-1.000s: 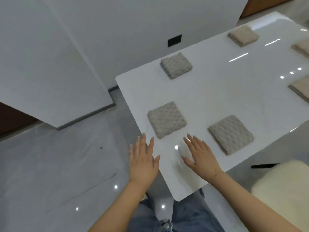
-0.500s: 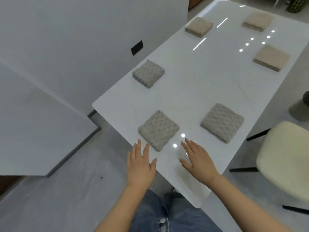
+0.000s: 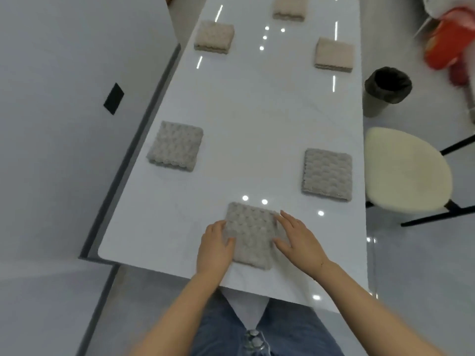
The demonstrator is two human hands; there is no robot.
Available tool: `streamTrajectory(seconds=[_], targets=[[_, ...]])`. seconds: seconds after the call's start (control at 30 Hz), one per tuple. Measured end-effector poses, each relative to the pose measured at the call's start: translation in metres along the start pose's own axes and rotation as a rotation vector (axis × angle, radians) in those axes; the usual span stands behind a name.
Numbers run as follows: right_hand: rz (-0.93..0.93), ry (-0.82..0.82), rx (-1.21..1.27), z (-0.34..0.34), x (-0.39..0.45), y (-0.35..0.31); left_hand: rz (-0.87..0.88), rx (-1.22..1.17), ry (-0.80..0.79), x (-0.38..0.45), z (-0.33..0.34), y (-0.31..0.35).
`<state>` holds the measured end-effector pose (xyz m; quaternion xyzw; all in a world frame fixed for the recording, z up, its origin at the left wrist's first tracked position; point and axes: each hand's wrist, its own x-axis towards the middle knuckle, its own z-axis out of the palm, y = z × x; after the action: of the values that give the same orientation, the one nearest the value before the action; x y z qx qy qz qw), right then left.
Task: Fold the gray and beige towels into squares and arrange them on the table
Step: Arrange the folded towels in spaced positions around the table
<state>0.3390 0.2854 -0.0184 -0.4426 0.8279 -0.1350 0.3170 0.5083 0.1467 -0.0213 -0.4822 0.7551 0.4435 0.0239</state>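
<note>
- A folded gray towel [image 3: 249, 235] lies square on the white counter [image 3: 257, 111], close to the near edge and about midway across it.
- The left hand [image 3: 215, 246] rests flat against the towel's left side, fingers together and pointing away from the person, thumb lying over the towel's left edge.
- The right hand [image 3: 298, 240] lies flat on the towel's right side, fingers loosely spread, fingertips over the towel's right edge and the palm on the counter beside it.
- The towel sits between the two hands, touched by both; neither hand is closed around it.
- Two more folded gray towels lie farther out: one left [image 3: 176, 146] near the counter's left edge, one right [image 3: 327, 174] near its right edge, both well apart from the hands.
- Three folded beige towels lie at the far end: one left [image 3: 214, 37], one right [image 3: 334, 55], one at the top [image 3: 290, 7], partly cut off by the frame.
- A cream-seated chair [image 3: 406, 170] stands just beside the counter's right edge.
- A bin [image 3: 385, 89] with a dark liner stands on the floor beyond the chair.
- Blue jeans [image 3: 257, 332] show at the bottom, below the counter's near edge.
</note>
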Motion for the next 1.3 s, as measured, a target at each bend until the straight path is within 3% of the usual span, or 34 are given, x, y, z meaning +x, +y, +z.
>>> streamTrajectory(seconds=[0.2, 0.37, 0.47, 0.6, 0.73, 0.9, 1.07, 1.3], targets=[[0.273, 0.063, 0.291, 0.011, 0.002, -0.036, -0.224, -0.242, -0.242, 0.03, -0.014, -0.016], [0.361, 0.071, 0.394, 0.024, 0.001, -0.047, -0.276, -0.24, -0.282, 0.053, 0.001, -0.017], [0.363, 0.075, 0.444, 0.023, 0.0, -0.044, -0.172, -0.206, -0.259, 0.053, -0.001, -0.008], [0.31, 0.172, 0.506, 0.012, -0.006, -0.037, 0.147, -0.1, -0.22, 0.049, -0.023, 0.012], [0.201, 0.198, 0.509, -0.011, -0.008, -0.032, 0.465, 0.158, -0.444, 0.049, -0.058, 0.045], [0.182, 0.044, 0.805, -0.037, -0.003, -0.046, 0.57, 0.304, -0.616, 0.057, -0.076, 0.069], [0.236, 0.012, 1.125, -0.03, 0.005, -0.06, 0.409, 0.195, -0.644, 0.075, -0.091, 0.065], [0.53, 0.092, 1.547, 0.006, 0.018, -0.073, -0.105, -0.429, -0.534, 0.069, -0.097, 0.023]])
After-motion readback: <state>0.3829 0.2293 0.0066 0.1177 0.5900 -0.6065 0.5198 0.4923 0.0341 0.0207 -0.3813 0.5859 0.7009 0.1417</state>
